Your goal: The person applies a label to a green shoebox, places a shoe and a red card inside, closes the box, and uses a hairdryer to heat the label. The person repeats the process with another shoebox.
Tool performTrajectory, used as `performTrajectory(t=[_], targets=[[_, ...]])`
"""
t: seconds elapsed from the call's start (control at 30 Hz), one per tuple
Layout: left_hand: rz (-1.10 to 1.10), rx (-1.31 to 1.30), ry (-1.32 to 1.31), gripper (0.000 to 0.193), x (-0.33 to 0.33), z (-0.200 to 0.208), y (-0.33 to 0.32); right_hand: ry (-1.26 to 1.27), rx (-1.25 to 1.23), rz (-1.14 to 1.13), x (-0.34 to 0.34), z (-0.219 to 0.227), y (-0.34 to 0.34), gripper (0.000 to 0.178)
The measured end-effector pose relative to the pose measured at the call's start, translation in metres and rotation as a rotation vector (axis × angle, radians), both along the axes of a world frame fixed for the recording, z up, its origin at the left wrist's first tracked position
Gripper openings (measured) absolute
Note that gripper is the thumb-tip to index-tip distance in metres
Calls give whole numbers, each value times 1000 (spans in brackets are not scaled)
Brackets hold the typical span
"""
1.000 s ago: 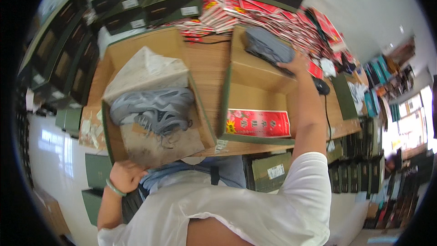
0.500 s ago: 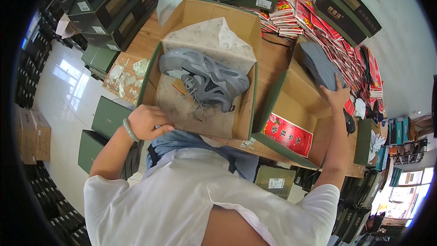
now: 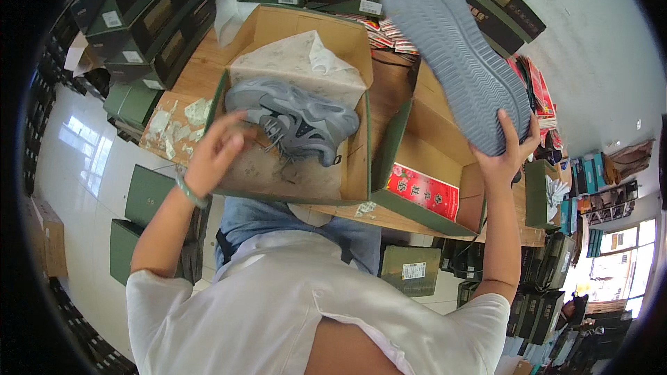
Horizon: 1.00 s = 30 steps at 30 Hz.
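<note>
My right hand [image 3: 511, 153] grips a grey shoe [image 3: 458, 55] by its heel end and holds it up, its ridged sole facing me. It hangs above the box lid [image 3: 424, 198] with a red label on its side. My left hand [image 3: 215, 149] hovers open over the left edge of an open cardboard shoe box [image 3: 351, 167], fingers spread, close to the second grey shoe [image 3: 295, 118] lying on its side inside. White tissue paper [image 3: 299, 62] is bunched at the far end of that box.
The boxes sit on a wooden table [image 3: 194, 69]. Dark green shoe boxes [image 3: 149, 17] are stacked to the left and behind, and more [image 3: 146, 194] stand on the floor. Red printed sheets [image 3: 538, 94] lie at the right.
My right hand has lifted the grey shoe out of the lid and up toward me. My left hand has let go of the box edge and opened above it.
</note>
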<state>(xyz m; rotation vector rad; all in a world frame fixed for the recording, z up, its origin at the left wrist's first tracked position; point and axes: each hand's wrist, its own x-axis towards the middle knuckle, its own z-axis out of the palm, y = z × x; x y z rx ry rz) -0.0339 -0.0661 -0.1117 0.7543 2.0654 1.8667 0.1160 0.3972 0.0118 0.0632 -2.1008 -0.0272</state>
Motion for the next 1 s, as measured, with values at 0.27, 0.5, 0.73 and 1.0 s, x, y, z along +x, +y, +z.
performTrajectory(t=[0.27, 0.5, 0.73, 1.0], targets=[[-156, 356, -105, 81, -43, 60, -13, -228, 184, 463, -10, -55, -116, 60], [87, 40, 46, 67, -21, 20, -44, -608, -132, 786, -30, -111, -124, 83], [49, 73, 100, 61, -27, 0, -43, -1018, -517, 642, -47, -80, -139, 91], [-83, -864, 474, 68, -17, 35, -31, -1134, -206, 580, -52, -122, -138, 88]])
